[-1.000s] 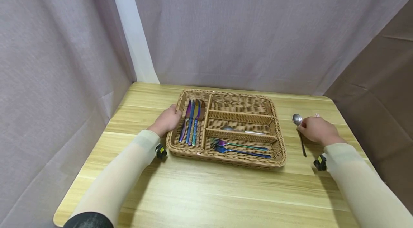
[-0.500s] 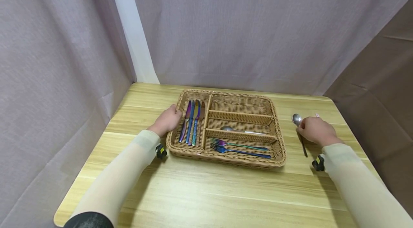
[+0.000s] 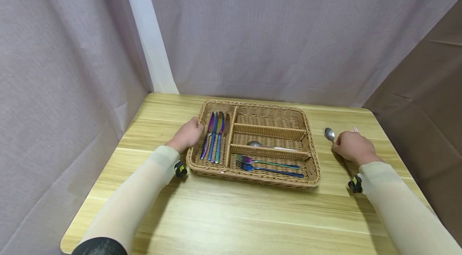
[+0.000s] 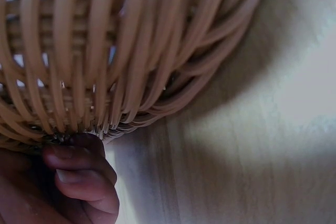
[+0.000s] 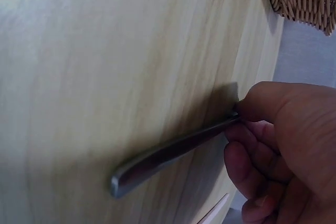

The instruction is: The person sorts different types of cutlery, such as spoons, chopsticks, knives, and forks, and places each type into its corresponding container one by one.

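Our right hand point(image 3: 351, 146) has the silver spoon point(image 3: 329, 134) pinched by its handle, fingers curled round it, and our left hand point(image 3: 187, 134) rests curled against the left wall of the wicker tray point(image 3: 312, 154), fingertips point(image 4: 79, 163) tucked at its woven base. Compared with a second ago, the spoon has come up off the bench point(image 3: 231, 215): its handle no longer lies flat by our wrist, and the bowl has shifted slightly left, toward the tray. The left hand has not moved. In the right wrist view the handle point(image 5: 168, 156) sticks out from the pinch, tilted above the wood. So the spoon sits in our right hand, just right of the tray's right wall, well apart from the left hand. Inside the tray, knives point(image 3: 214, 136) fill the left compartment, one spoon point(image 3: 254, 143) lies in the middle slot, and forks point(image 3: 267, 164) in the near one.
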`<state>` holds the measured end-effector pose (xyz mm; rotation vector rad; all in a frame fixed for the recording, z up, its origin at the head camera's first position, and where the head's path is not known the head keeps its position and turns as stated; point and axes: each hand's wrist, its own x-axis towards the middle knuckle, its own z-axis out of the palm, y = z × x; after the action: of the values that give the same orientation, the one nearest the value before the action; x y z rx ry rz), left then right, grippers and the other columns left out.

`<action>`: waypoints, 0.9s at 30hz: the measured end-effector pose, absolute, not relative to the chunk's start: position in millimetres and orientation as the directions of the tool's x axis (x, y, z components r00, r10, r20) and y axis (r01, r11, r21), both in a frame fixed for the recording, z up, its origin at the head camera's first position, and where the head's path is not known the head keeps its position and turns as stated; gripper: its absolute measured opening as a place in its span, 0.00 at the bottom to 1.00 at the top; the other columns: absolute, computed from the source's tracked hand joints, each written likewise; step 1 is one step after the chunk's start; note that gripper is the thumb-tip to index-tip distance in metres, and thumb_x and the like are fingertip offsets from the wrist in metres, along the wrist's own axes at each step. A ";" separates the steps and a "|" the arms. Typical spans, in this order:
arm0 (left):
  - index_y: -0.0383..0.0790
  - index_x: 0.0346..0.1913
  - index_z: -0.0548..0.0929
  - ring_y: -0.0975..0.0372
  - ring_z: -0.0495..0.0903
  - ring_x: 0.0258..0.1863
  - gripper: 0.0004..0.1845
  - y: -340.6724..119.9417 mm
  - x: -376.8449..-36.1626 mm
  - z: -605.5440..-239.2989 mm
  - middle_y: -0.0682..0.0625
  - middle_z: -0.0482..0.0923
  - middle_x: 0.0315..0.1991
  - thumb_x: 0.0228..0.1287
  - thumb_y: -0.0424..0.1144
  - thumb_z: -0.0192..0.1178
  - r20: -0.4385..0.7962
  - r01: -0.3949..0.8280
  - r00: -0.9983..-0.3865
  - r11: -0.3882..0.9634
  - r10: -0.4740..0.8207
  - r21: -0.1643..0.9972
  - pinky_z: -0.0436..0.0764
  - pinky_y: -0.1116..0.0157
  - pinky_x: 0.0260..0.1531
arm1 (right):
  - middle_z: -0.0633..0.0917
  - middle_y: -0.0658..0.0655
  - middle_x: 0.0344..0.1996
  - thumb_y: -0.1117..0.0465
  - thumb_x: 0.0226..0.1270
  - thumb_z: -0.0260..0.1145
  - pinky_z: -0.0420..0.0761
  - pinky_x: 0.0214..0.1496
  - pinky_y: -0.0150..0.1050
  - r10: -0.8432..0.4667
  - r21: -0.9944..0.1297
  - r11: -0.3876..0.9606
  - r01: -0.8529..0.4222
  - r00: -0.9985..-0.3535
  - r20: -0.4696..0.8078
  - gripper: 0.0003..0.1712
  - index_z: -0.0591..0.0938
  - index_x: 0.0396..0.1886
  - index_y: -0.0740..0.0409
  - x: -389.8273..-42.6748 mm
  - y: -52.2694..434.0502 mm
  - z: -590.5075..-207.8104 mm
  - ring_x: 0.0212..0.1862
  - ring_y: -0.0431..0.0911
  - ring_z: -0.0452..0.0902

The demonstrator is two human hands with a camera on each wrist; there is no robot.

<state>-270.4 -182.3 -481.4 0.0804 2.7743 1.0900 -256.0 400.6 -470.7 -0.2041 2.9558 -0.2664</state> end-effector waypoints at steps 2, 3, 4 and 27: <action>0.31 0.75 0.68 0.43 0.82 0.60 0.28 -182.4 -270.5 -481.6 0.32 0.79 0.62 0.88 0.49 0.38 -0.129 -0.008 -0.986 0.731 0.109 0.682 0.83 0.44 0.65 | 0.69 0.46 0.14 0.56 0.71 0.62 0.65 0.24 0.44 -0.150 -0.186 0.975 -0.121 -0.977 -0.151 0.20 0.73 0.16 0.46 -255.7 400.2 -470.1 0.22 0.46 0.66; 0.31 0.75 0.68 0.43 0.82 0.60 0.28 -182.5 -270.5 -481.7 0.32 0.79 0.62 0.88 0.50 0.38 -0.129 -0.008 -0.985 0.730 0.110 0.683 0.83 0.44 0.65 | 0.69 0.46 0.14 0.56 0.71 0.62 0.65 0.24 0.44 -0.150 -0.186 0.975 -0.122 -0.978 -0.146 0.19 0.73 0.16 0.46 -255.8 399.9 -469.6 0.22 0.46 0.66; 0.31 0.75 0.68 0.43 0.82 0.59 0.28 -182.5 -270.4 -481.7 0.32 0.79 0.62 0.88 0.50 0.38 -0.128 -0.007 -0.986 0.728 0.110 0.685 0.83 0.44 0.65 | 0.69 0.46 0.14 0.57 0.70 0.63 0.65 0.24 0.44 -0.152 -0.186 0.975 -0.125 -0.978 -0.140 0.19 0.73 0.16 0.46 -255.9 399.5 -469.0 0.22 0.46 0.66; 0.31 0.75 0.68 0.43 0.81 0.61 0.29 -183.2 -271.7 -484.0 0.32 0.79 0.64 0.88 0.49 0.38 -0.119 0.002 -0.986 0.733 0.114 0.680 0.81 0.43 0.67 | 0.78 0.52 0.23 0.55 0.74 0.67 0.71 0.27 0.45 -0.241 -0.154 0.960 -0.233 -0.970 -0.038 0.13 0.80 0.27 0.52 -268.5 366.2 -426.9 0.28 0.50 0.73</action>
<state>-271.7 -183.2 -484.0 0.0937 2.7806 1.0917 -268.5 366.2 -426.9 -0.3697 3.0541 -0.2293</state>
